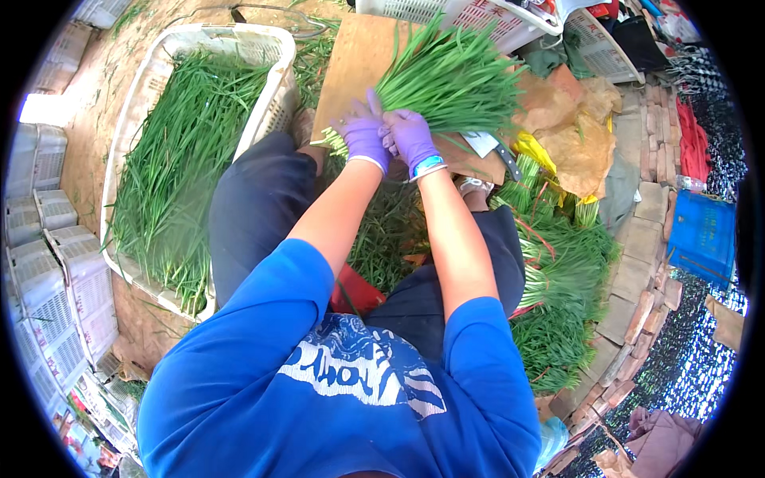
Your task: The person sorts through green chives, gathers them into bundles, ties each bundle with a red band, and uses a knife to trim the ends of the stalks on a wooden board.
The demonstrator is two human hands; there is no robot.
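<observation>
A thick bunch of garlic chives point(466, 80) lies across a brown board in front of me, leaves fanned to the right, pale stem ends poking out on the left. My left hand point(363, 135), in a purple glove, rests over the stems with its fingers stretched apart. Beside it, my right hand point(411, 140), gloved too, is closed at the stems, its fingertips near the left hand. How far the fingers reach beneath the bunch is hidden. A knife point(488, 147) with a dark handle lies on the board just right of my right hand.
At left stands a white plastic crate point(119, 187) full of loose chives. Tied bundles point(558, 295) lie right of my leg, below brown paper point(586, 139). More crates point(80, 279) line the far left; another crate point(486, 24) stands beyond the board point(351, 68). Brick edging point(637, 255) runs along the right.
</observation>
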